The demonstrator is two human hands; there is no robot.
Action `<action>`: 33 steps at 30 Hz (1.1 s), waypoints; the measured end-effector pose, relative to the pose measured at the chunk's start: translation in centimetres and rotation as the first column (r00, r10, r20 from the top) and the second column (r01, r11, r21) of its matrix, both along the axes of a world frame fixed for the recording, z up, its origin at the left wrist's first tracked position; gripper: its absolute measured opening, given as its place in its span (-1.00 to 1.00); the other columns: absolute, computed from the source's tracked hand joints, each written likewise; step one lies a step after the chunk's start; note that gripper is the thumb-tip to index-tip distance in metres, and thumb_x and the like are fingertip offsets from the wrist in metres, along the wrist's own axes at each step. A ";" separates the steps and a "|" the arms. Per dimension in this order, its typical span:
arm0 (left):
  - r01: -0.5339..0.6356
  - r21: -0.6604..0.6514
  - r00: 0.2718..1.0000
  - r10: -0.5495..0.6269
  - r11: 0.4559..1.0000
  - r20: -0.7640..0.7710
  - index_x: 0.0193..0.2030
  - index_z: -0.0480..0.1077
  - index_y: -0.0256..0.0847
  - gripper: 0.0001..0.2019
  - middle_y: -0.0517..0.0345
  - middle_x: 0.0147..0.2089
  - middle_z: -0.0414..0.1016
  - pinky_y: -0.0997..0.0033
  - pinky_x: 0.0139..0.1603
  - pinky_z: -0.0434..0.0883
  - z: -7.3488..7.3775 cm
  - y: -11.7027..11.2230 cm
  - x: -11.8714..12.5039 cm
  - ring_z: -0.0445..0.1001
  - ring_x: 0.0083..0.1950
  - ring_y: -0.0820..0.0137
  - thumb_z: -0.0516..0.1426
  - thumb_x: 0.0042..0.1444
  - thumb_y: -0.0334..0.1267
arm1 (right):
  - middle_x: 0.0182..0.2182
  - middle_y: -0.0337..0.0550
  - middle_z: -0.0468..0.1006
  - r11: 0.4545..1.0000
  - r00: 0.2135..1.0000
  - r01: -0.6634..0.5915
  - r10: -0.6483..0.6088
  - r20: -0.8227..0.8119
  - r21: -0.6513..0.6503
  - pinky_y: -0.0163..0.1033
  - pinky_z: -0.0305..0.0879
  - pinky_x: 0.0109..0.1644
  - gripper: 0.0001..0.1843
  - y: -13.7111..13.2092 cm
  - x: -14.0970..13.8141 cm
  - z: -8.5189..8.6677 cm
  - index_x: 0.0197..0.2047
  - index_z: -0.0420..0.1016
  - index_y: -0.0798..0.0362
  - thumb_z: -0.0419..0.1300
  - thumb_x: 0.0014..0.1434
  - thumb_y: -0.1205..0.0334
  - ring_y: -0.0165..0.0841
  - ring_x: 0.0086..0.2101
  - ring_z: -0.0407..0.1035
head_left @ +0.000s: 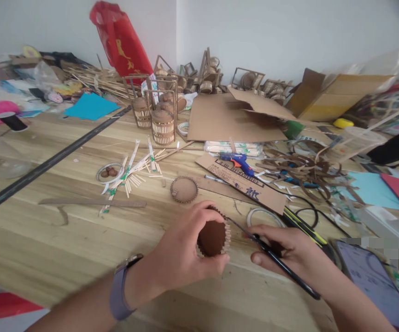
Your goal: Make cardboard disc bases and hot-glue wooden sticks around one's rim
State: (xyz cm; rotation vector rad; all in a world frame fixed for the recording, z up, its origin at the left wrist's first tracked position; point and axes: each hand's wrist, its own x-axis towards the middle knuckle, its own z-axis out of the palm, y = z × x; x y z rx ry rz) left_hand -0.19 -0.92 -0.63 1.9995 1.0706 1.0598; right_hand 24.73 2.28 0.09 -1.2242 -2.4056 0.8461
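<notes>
Plain dark brown inside the small round cardboard cup (211, 237), with a rim striped in tan and darker brown. Black on the handle of the slim tool (278, 260). Lavender on the flat band-shaped watch strap (117, 290). Cream and brown stripes around the cylindrical slatted basket (163, 129). Blue with an orange trigger on the plastic glue gun (243, 163). Red with gold figures on the tall glossy bag (130, 41).

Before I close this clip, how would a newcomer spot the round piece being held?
Over the wooden table, find the left hand with the purple watch strap. It holds a round brown piece edged with short sticks. Unlike the round tray lying beyond, it is held.
</notes>
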 end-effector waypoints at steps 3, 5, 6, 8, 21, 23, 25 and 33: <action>0.005 -0.001 1.000 -0.005 1.000 -0.011 0.07 0.19 -0.12 -0.51 -0.09 0.24 0.29 0.14 0.23 0.27 -0.1 0.0 0.0 0.28 0.27 0.15 0.25 0.00 -0.34 | -0.48 -0.24 0.55 0.999 1.000 -0.007 0.006 -0.029 -0.048 -0.37 0.28 -0.50 -0.65 0.0 0.1 -0.2 -0.16 0.58 0.08 0.22 0.17 -0.01 -0.41 -0.53 0.38; 0.006 -0.010 1.000 -0.006 1.000 -0.011 0.08 0.19 -0.12 -0.50 -0.07 0.25 0.28 0.15 0.23 0.27 -0.1 0.0 -0.1 0.30 0.26 0.15 0.25 -0.01 -0.33 | -0.47 -0.23 0.55 0.999 0.999 -0.001 -0.001 -0.034 -0.053 -0.36 0.30 -0.47 -0.66 0.2 0.2 -0.3 -0.16 0.57 0.07 0.22 0.16 -0.02 -0.40 -0.51 0.39; 0.003 -0.022 1.000 -0.004 1.000 -0.006 0.08 0.19 -0.11 -0.49 -0.06 0.25 0.29 0.16 0.22 0.29 -0.2 0.0 -0.1 0.31 0.24 0.15 0.25 -0.01 -0.32 | -0.44 -0.22 0.56 0.999 0.999 0.010 -0.011 -0.036 -0.040 -0.34 0.32 -0.45 -0.67 0.3 0.2 -0.4 -0.17 0.56 0.05 0.23 0.15 -0.02 -0.38 -0.49 0.40; -0.009 -0.056 1.000 0.010 0.998 0.008 0.09 0.20 -0.09 -0.48 -0.02 0.23 0.31 0.17 0.18 0.32 -0.2 0.0 0.0 0.36 0.18 0.16 0.25 -0.02 -0.30 | -0.38 -0.18 0.58 0.999 0.998 0.043 -0.042 -0.047 0.009 -0.31 0.35 -0.40 -0.69 0.5 0.3 -0.5 -0.17 0.52 0.03 0.25 0.13 -0.02 -0.34 -0.44 0.43; -0.050 -0.202 0.997 0.060 0.978 0.046 0.10 0.24 -0.02 -0.46 0.18 0.00 0.43 0.27 0.07 0.40 -0.1 -0.1 0.0 0.45 -0.06 0.30 0.27 -0.04 -0.30 | -0.36 -0.14 0.58 0.986 0.998 0.064 -0.061 -0.024 0.152 -0.32 0.33 -0.45 -0.66 0.5 -0.5 -0.2 -0.18 0.49 0.00 0.25 0.12 -0.08 -0.32 -0.44 0.45; -0.055 -0.206 0.997 0.066 0.977 0.046 0.09 0.24 -0.02 -0.47 0.18 -0.01 0.43 0.27 0.06 0.40 -0.1 -0.1 0.0 0.45 -0.07 0.30 0.27 -0.05 -0.30 | -0.38 -0.13 0.59 0.988 0.998 0.056 -0.055 -0.014 0.143 -0.32 0.31 -0.47 -0.64 0.5 -0.6 -0.1 -0.20 0.50 0.01 0.23 0.13 -0.11 -0.32 -0.45 0.44; -0.052 -0.208 0.997 0.063 0.977 0.046 0.09 0.24 -0.03 -0.47 0.17 0.00 0.43 0.27 0.07 0.40 -0.1 -0.1 0.0 0.45 -0.05 0.30 0.27 -0.04 -0.31 | -0.44 -0.16 0.57 0.990 0.999 0.054 -0.053 -0.011 0.134 -0.32 0.29 -0.50 -0.61 0.4 -0.8 0.1 -0.24 0.50 0.01 0.20 0.14 -0.17 -0.35 -0.51 0.41; -0.038 -0.200 0.998 0.047 0.979 0.038 0.12 0.24 -0.03 -0.46 0.13 0.04 0.44 0.24 0.07 0.40 -0.3 0.0 0.0 0.46 -0.02 0.26 0.26 -0.02 -0.29 | -0.49 -0.21 0.55 0.995 0.998 0.058 -0.057 -0.016 0.084 -0.31 0.30 -0.49 -0.61 0.4 -0.8 0.3 -0.27 0.51 -0.01 0.21 0.12 -0.18 -0.36 -0.53 0.39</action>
